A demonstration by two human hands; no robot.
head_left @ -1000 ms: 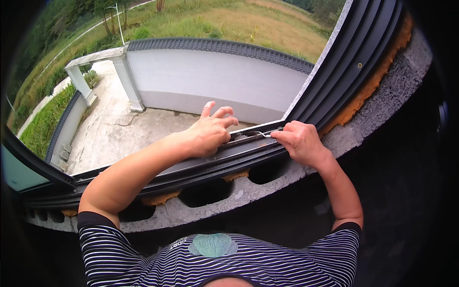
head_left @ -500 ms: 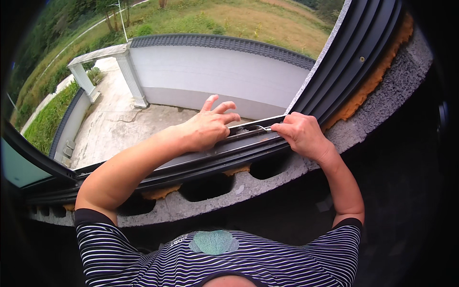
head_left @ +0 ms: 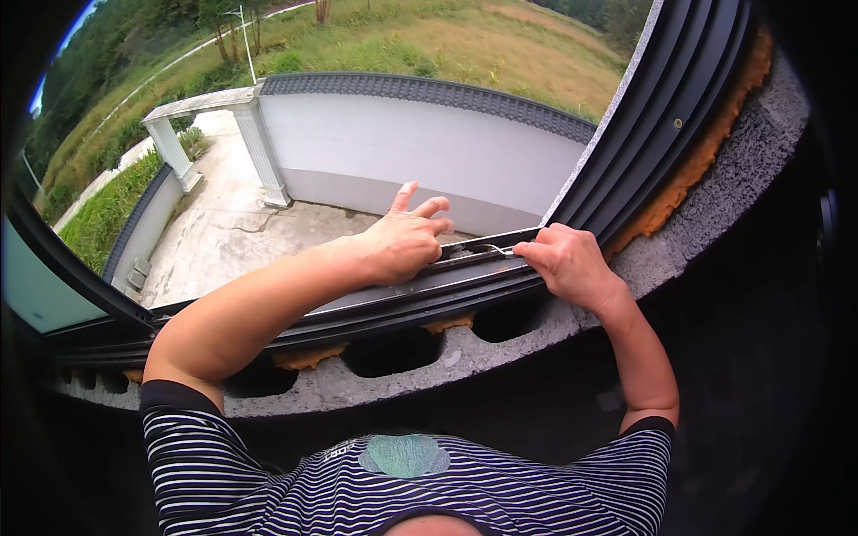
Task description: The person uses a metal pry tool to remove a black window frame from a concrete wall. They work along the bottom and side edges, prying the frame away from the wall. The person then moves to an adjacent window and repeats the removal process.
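My right hand (head_left: 565, 263) pinches a thin, curved silver metal tool (head_left: 498, 249) between thumb and fingertips. Its far end lies in a groove of the black window frame (head_left: 420, 297), where some greyish loose bits (head_left: 460, 253) show; the tool's exact kind is too small to tell. Just left of it, my left hand (head_left: 408, 243) rests over the frame's outer edge. Its fingers are raised and spread, with nothing visible in them; the thumb is hidden.
A rough hollow-block sill (head_left: 456, 350) with deep holes and orange foam (head_left: 308, 357) runs along the near side. Black side tracks (head_left: 661, 116) rise at the right, and a glass pane (head_left: 54, 277) stands at the left. Outside are a white wall (head_left: 402, 138) and a concrete yard (head_left: 232, 237).
The view has tilted slightly, so the scene sits a little lower and to the right. Both hands keep nearly the same places, the right still pinching the tool in the groove.
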